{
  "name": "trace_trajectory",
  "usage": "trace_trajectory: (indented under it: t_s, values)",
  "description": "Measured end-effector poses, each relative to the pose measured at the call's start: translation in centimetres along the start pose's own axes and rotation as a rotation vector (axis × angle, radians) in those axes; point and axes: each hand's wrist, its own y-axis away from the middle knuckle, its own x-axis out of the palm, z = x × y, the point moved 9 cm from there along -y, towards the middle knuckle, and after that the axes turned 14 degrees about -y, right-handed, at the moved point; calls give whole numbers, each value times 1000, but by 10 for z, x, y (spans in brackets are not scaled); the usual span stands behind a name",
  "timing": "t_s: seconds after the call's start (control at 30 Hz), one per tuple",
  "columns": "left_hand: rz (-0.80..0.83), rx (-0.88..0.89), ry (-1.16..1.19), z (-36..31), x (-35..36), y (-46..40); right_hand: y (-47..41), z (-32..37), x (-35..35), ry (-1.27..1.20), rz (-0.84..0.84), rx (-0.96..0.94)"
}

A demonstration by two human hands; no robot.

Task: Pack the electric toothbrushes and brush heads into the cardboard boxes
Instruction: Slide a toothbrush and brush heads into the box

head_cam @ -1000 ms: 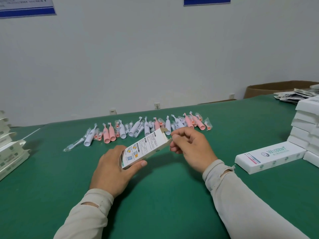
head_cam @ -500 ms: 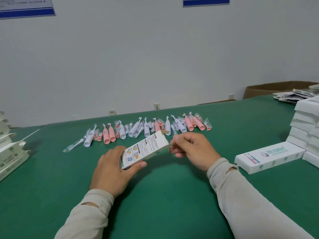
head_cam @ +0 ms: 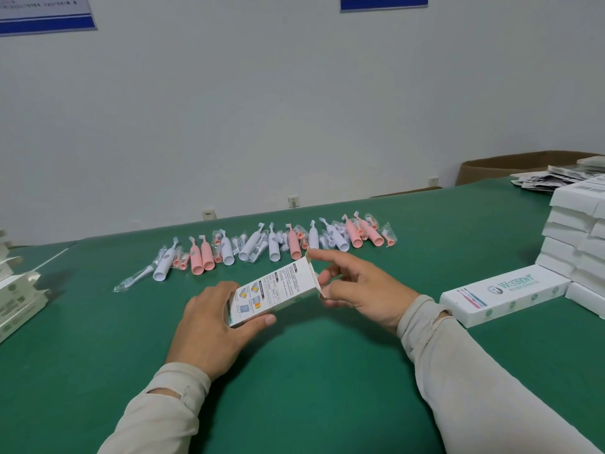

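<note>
Cardboard box (head_cam: 273, 294) held tilted above the green table (head_cam: 327, 388), its far end open.
Left hand (head_cam: 209, 329) grasps the near end, thumb beneath; right hand (head_cam: 357, 291) pinches the end flap, index finger extended. Toothbrushes and brush heads (head_cam: 262, 247) lie in 1 row beyond; closed box (head_cam: 504, 294) at right.

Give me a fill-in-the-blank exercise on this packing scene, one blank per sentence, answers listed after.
1. The left hand grips the lower end of a white ____.
2. The table is covered in ____ cloth.
3. The toothbrushes in the row are white or ____.
4. The right hand works at the box end that is ____.

Answers: box; green; pink; open
</note>
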Motion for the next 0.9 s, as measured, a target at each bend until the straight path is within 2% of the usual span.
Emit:
trace_trajectory:
  t_s: [0.37, 0.43, 0.57, 0.63, 0.77, 0.9]
  values:
    - [56, 31, -27, -8, 3, 4, 5, -23, -6, -119, 41, 174]
    - [13, -38, -4, -4, -1, 5, 0, -19, -27, -118, -113, 160]
    - [-87, -165, -92, 2, -8, -2, -13, 17, -123, 184, -802, 25]
    - [-103, -200, -136, 1, -6, -8, -26, 34, -159, 351, -957, 14]
    - [-123, -238, -142, 7, 2, -17, -68, 22, -203, 607, -906, 215]
    - [-125, -289, -83, 21, 11, -20, -110, -5, -220, 748, -698, 312]
